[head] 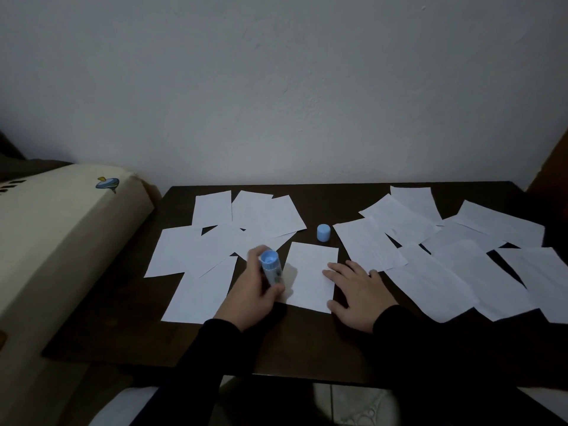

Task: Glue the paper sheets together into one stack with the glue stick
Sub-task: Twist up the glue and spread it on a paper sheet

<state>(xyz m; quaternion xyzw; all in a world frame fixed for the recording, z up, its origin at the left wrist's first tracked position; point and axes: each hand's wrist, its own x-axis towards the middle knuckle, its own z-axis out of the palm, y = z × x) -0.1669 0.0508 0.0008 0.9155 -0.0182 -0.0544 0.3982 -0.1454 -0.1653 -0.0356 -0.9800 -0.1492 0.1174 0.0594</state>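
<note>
My left hand [256, 290] grips an uncapped blue glue stick [271, 269], its open tip pointing up and away, just left of a single white sheet [309, 272] lying at the middle of the dark table [307, 345]. My right hand [358, 292] rests flat on that sheet's right edge, fingers straight. The glue stick's blue cap [323, 233] stands on the table behind the sheet. Several white sheets [212, 241] lie spread and overlapping on the left, and several more sheets [455, 253] cover the right side.
A cream cardboard box [61, 241] with a small blue sticker leans beside the table's left edge. A plain white wall rises behind the table. Tiled floor shows below the near edge.
</note>
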